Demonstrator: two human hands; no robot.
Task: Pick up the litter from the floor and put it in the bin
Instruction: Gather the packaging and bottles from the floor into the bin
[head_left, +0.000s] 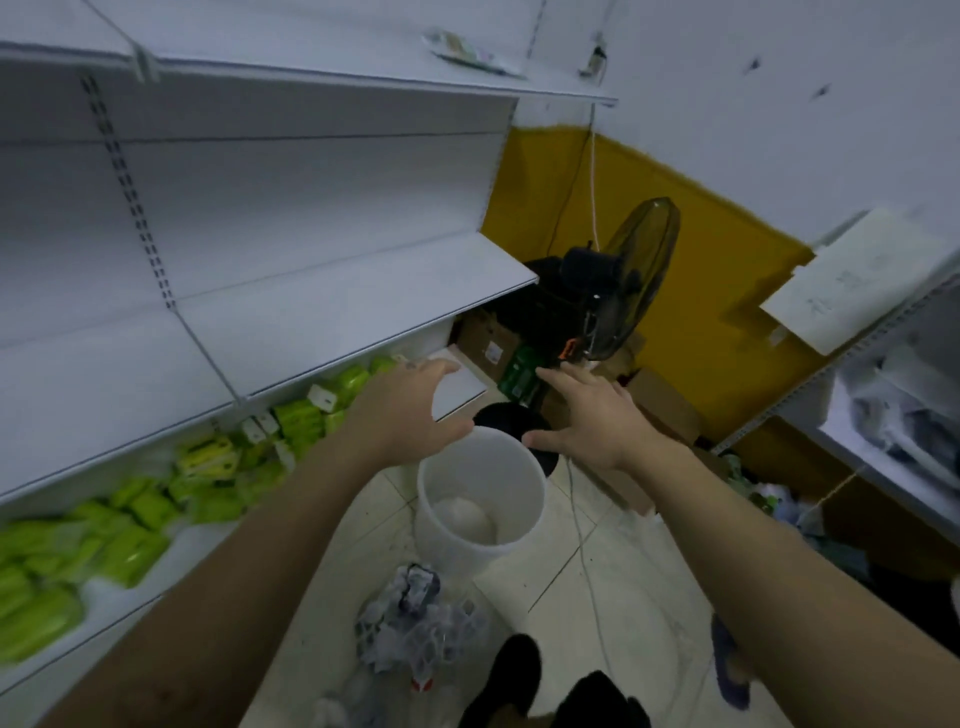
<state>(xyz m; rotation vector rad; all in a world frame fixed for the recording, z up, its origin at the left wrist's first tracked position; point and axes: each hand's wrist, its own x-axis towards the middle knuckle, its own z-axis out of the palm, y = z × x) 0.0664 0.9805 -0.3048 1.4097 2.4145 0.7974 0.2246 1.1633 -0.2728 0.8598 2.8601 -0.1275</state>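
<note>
A white round bin (524, 470) stands on the tiled floor in the middle, with something pale and crumpled at its bottom. A heap of crumpled plastic and paper litter (415, 623) lies on the floor just in front of it. My left hand (405, 410) hovers over the bin's far left rim, fingers spread, holding nothing. My right hand (587, 415) hovers over the far right rim, also spread and without anything in it.
White shop shelves (311, 291) run along the left, the lowest one stacked with green packets (130, 514). A standing fan (623, 291), cardboard boxes (488, 338) and a cable (584, 545) crowd the yellow corner behind the bin. More shelving (883, 405) stands at right.
</note>
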